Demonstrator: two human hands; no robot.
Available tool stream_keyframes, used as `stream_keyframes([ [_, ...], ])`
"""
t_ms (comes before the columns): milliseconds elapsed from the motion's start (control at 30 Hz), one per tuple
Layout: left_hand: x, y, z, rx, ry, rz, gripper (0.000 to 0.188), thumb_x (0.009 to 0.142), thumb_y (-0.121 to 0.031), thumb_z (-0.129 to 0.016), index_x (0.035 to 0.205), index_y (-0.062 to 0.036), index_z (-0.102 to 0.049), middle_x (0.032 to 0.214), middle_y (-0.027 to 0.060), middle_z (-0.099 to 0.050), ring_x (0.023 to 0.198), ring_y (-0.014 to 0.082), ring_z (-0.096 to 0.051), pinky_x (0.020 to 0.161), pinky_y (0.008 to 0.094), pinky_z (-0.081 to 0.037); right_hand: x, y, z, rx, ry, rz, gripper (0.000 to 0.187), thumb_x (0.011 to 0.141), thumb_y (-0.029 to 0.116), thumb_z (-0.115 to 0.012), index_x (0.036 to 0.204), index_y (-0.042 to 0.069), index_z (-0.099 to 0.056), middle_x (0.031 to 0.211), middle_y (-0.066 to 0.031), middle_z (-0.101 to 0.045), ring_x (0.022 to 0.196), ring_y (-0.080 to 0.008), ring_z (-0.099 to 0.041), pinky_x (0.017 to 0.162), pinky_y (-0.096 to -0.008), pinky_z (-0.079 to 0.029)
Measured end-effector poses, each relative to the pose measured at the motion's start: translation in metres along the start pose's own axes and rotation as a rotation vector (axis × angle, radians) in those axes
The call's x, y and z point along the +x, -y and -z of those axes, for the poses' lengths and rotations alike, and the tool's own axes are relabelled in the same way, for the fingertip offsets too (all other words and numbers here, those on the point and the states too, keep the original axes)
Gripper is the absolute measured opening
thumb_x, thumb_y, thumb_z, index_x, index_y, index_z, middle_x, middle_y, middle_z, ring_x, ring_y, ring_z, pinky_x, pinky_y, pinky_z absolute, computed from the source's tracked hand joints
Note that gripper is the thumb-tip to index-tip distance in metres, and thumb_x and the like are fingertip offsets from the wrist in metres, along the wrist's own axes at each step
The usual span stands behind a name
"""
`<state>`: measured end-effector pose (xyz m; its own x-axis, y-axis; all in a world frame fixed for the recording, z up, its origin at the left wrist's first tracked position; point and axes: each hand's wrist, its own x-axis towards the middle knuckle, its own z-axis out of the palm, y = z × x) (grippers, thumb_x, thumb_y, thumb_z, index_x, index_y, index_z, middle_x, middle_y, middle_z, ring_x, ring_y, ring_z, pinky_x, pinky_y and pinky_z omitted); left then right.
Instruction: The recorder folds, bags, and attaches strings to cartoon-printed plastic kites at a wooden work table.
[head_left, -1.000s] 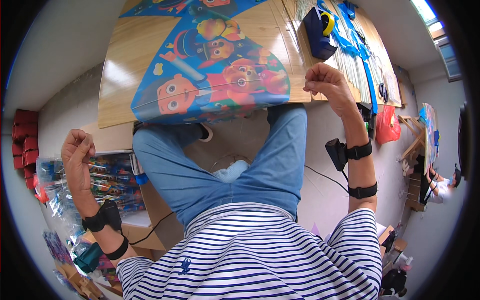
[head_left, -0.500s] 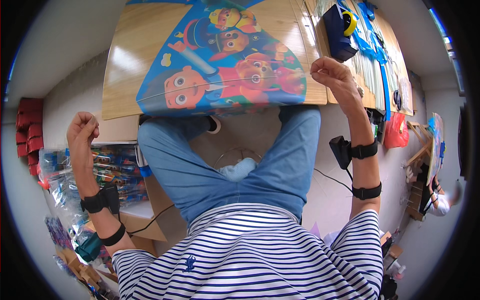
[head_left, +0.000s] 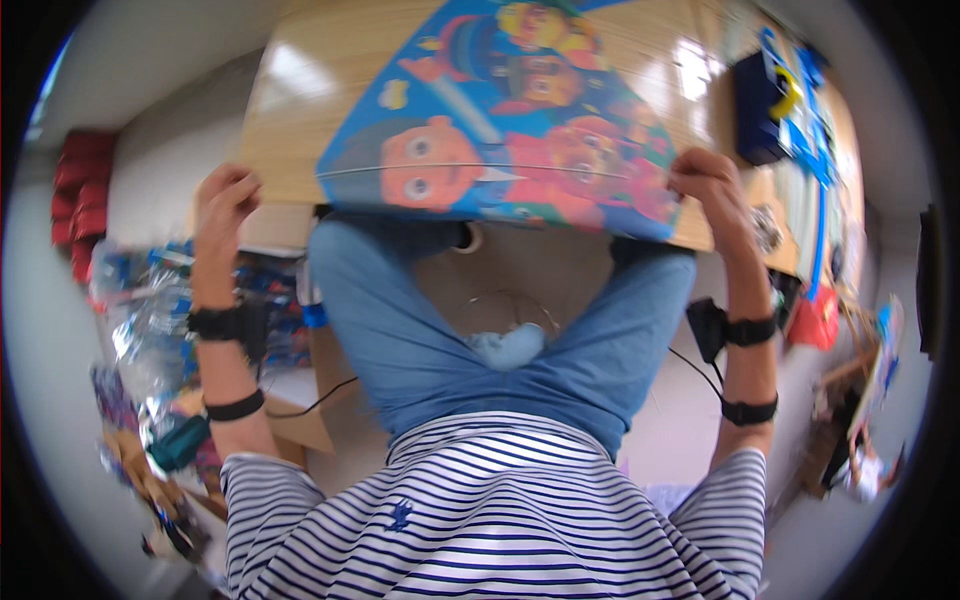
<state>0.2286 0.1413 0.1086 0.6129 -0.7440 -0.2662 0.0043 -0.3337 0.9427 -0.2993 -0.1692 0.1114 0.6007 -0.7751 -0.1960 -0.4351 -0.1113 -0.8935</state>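
A blue kite sail [head_left: 420, 110] printed with cartoon figures lies on the wooden table in front of me, its near edge overhanging my lap. A thin pale rod or line [head_left: 350, 170] runs across its lower part. My right hand [head_left: 715, 190] has its fingers pinched at the sail's right corner; whether they grip its edge or something thin cannot be made out. My left hand [head_left: 225, 205] is raised beside the table's left corner, apart from the sail. Its fingers are curled together, and anything in them is too small or blurred to see.
On the right stand a dark blue tape dispenser [head_left: 760, 110] and blue strips [head_left: 815, 150] over pale sticks. A red bag [head_left: 815, 318] hangs below. Clear-wrapped packages [head_left: 150, 300] fill a box at left, near red stacks [head_left: 82, 190]. Another person [head_left: 868, 470] works far right.
The view has shifted, so the table and sail appear further right. My right hand has come in to the sail's right corner. My left hand stays raised with its fingers closed.
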Motion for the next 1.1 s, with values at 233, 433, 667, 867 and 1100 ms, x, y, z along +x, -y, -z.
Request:
stream_keyframes([
  [233,0.010,0.012,-0.013,0.080,-0.116,0.099,0.015,0.084,-0.004,-0.075,0.096,-0.0048,-0.067,0.078,0.0026,-0.065,0.065,0.0096,-0.060,0.061,0.0240,-0.051,0.010,-0.007,-0.005,-0.048,-0.023,-0.190,0.006,0.081,0.005,-0.061,0.080,0.000,-0.064,0.072,-0.0031,-0.060,0.064,-0.0105,-0.053,0.058,-0.0265,-0.042],
  [433,0.022,0.025,-0.026,0.167,-0.122,0.085,0.017,0.083,0.001,-0.075,0.096,-0.0019,-0.065,0.077,0.0037,-0.066,0.063,0.0106,-0.061,0.058,0.0237,-0.050,0.013,-0.005,-0.006,-0.069,-0.026,-0.175,0.007,0.079,0.007,-0.060,0.080,0.001,-0.062,0.071,-0.0016,-0.056,0.063,-0.0091,-0.048,0.057,-0.0259,-0.038],
  [667,0.025,0.029,-0.036,0.098,-0.110,0.137,0.014,0.087,0.000,-0.072,0.099,-0.0015,-0.065,0.082,0.0040,-0.066,0.069,0.0112,-0.062,0.065,0.0251,-0.052,0.014,-0.002,0.005,-0.048,-0.065,-0.190,0.010,0.082,0.010,-0.058,0.085,0.002,-0.063,0.075,-0.0009,-0.054,0.065,-0.0091,-0.047,0.065,-0.0250,-0.041],
  [867,0.028,0.018,-0.045,0.036,-0.060,0.192,0.016,0.089,-0.001,-0.071,0.103,-0.0030,-0.064,0.085,0.0026,-0.066,0.071,0.0113,-0.063,0.071,0.0298,-0.056,0.015,-0.006,0.018,-0.010,-0.079,-0.183,0.007,0.084,0.010,-0.057,0.084,0.004,-0.059,0.074,0.0021,-0.047,0.064,-0.0078,-0.040,0.074,-0.0258,-0.046],
  [1100,0.035,0.018,-0.049,-0.010,-0.015,0.235,0.020,0.089,0.000,-0.070,0.108,-0.0019,-0.064,0.088,0.0041,-0.065,0.070,0.0121,-0.062,0.075,0.0349,-0.060,0.016,-0.010,0.029,-0.002,-0.091,-0.202,0.005,0.085,0.010,-0.056,0.086,0.006,-0.059,0.074,0.0034,-0.046,0.064,-0.0070,-0.039,0.078,-0.0273,-0.048],
])
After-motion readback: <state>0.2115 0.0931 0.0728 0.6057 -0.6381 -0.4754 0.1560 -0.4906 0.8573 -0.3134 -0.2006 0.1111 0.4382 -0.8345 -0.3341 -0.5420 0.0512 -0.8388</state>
